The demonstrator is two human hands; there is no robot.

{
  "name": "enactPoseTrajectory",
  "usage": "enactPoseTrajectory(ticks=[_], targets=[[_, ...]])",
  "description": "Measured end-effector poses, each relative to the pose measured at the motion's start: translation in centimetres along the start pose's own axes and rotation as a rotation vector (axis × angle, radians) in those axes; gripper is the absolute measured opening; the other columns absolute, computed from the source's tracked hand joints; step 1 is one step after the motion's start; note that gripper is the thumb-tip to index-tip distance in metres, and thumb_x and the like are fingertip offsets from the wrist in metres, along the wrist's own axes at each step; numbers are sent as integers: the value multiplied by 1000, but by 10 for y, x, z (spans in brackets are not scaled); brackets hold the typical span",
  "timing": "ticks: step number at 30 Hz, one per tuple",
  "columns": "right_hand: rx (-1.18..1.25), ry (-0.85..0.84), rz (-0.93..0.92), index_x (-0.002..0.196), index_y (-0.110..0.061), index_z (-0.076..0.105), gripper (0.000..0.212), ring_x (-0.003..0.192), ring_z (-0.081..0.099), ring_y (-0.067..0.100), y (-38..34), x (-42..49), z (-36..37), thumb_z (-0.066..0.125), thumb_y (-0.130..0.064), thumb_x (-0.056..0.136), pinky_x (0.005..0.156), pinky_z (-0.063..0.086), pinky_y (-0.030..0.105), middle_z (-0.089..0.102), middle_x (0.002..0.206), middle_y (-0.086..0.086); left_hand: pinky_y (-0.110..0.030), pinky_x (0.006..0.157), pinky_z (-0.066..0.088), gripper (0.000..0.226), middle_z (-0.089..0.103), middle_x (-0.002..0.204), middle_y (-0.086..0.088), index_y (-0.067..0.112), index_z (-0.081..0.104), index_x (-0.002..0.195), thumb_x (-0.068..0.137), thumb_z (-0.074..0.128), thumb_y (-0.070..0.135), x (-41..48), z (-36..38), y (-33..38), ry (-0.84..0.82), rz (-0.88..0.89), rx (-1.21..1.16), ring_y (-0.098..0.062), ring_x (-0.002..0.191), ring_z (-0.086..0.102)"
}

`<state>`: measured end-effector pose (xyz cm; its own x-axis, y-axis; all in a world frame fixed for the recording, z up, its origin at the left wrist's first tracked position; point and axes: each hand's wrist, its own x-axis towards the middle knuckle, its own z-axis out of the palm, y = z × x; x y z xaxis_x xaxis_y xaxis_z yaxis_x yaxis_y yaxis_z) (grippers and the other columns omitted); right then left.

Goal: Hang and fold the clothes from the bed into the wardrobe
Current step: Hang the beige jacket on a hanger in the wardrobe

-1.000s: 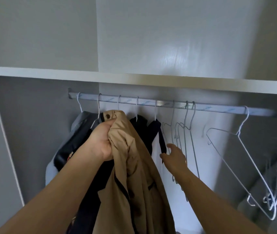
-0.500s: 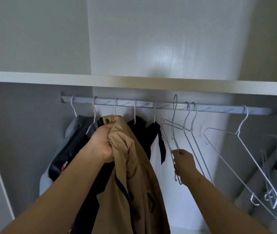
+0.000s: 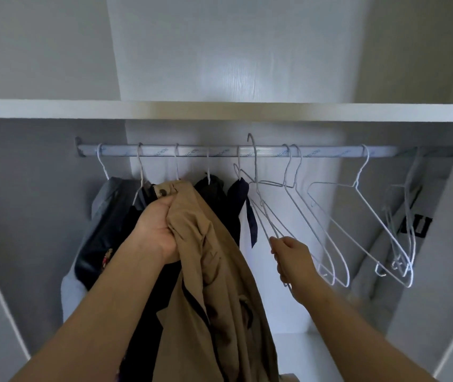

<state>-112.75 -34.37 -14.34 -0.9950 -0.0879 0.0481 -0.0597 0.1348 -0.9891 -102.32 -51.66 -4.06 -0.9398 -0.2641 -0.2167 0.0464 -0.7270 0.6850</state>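
Tan garment [image 3: 214, 271] bunched in left hand [image 3: 155, 230], fingers curled tight round the fabric near its snap button, held up in front of dark clothes [image 3: 214, 191] hanging on the wardrobe rail [image 3: 330, 152]. Right hand [image 3: 292, 257] grips the lower wires of a white wire hanger [image 3: 256, 172], its hook above the rail and not on it. Two empty hangers [image 3: 292, 172] hang on the rail just to the right, more further along. White shelf [image 3: 219, 110] sits above the rail.
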Motion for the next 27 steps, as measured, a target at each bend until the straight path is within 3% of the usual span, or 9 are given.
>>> enactPoseTrajectory(ticks=[3, 6, 8, 10, 13, 17, 20, 25, 27], targets=[[-14, 66, 0, 66, -12, 49, 31, 48, 35, 12, 7, -20, -3, 50, -25, 94, 43, 32, 21, 43, 56, 1, -37, 93, 34, 49, 67, 98, -15, 1, 67, 81, 101, 29, 25, -8, 0, -8, 11, 23, -72, -24, 111, 50], [-20, 115, -15, 71, -11, 53, 31, 49, 37, 12, 5, -37, -12, 48, -28, 96, 44, 34, 20, 45, 59, 3, -24, 96, 35, 38, 40, 142, -10, -1, 50, 116, 103, 23, 22, -18, -1, -15, 38, 17, -74, -19, 137, 30], [-25, 114, -27, 74, -11, 54, 31, 50, 38, 12, -1, -43, -18, 45, -30, 97, 45, 34, 18, 45, 61, 3, -34, 100, 33, 43, 49, 133, -13, -4, 45, 128, 103, 26, 25, -26, -5, -21, 7, -44, 5, -26, 131, 39], [2, 81, -26, 78, -11, 55, 30, 50, 37, 11, -7, -53, -25, 44, -30, 98, 43, 33, 17, 45, 63, 2, -45, 84, 40, 38, 61, 104, -16, 1, 53, 119, 101, 32, 28, -41, -9, -27, -19, -74, 46, -31, 101, 56], [55, 14, -21, 81, -11, 56, 28, 48, 36, 10, -6, -75, -37, 43, -29, 98, 40, 32, 16, 46, 63, 1, -38, 61, 47, 35, 65, 72, -14, 4, 61, 88, 98, 39, 30, -61, -9, -39, -9, -30, 64, -24, 71, 59], [56, -48, 14, 71, -9, 54, 33, 44, 33, 10, 11, -113, -65, 48, -30, 96, 39, 30, 20, 42, 55, 1, -30, 41, 53, 37, 67, 58, -11, 4, 64, 77, 97, 44, 28, -92, -4, -64, -9, 3, 64, -21, 48, 66], [49, -83, 62, 69, -7, 45, 34, 46, 30, 11, 36, -147, -86, 53, -30, 93, 43, 29, 20, 38, 55, 2, -32, 51, 53, 45, 67, 63, -13, 2, 67, 73, 98, 40, 29, -115, -4, -86, -6, 14, 100, -24, 53, 66], [-30, -166, 81, 65, -8, 44, 34, 43, 31, 10, 70, -195, -114, 62, -27, 87, 43, 32, 18, 35, 53, 3, -37, 75, 48, 39, 64, 101, -11, 9, 61, 115, 96, 46, 40, -144, -7, -122, 104, 49, 137, -23, 85, 60], [-94, -204, 57, 59, -10, 44, 37, 40, 34, 9, 75, -211, -127, 63, -27, 86, 44, 35, 18, 36, 48, 1, -39, 84, 46, 43, 61, 106, -12, 10, 60, 114, 93, 48, 45, -151, -9, -136, 123, 10, 161, -25, 90, 58]])
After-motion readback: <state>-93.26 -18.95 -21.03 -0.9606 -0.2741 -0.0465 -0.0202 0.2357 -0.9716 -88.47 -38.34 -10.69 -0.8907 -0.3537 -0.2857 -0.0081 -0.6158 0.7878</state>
